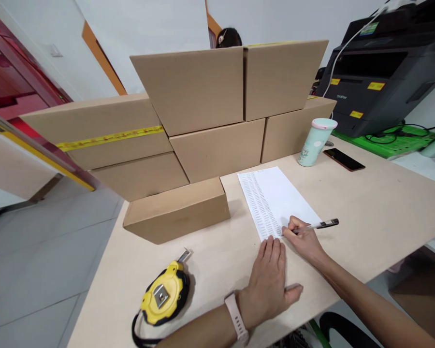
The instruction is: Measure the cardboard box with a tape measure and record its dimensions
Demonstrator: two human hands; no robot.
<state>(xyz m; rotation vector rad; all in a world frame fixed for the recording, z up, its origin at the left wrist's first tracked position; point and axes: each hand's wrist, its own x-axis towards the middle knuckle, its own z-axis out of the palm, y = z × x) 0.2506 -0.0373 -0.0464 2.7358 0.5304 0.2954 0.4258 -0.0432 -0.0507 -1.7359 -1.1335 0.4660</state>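
Observation:
A white sheet of paper [282, 193] with columns of small print down its left side lies on the table. My right hand [304, 241] is closed around a pen [317, 225], its tip at the near part of the sheet. Flat on the table, my left hand [268, 278] rests its fingertips on the sheet's near edge, thumb spread to the right. That wrist wears a pink watch band. To the left of it lies a yellow and black tape measure [166, 293], with a short end of its blade out.
Stacked cardboard boxes [217, 150] line the table's far side, and a low box [177, 212] stands in front. A mint tumbler [313, 145] and a phone [344, 159] are at the right. Behind is a black printer [380, 82]; a person's head [229, 37] shows over the boxes.

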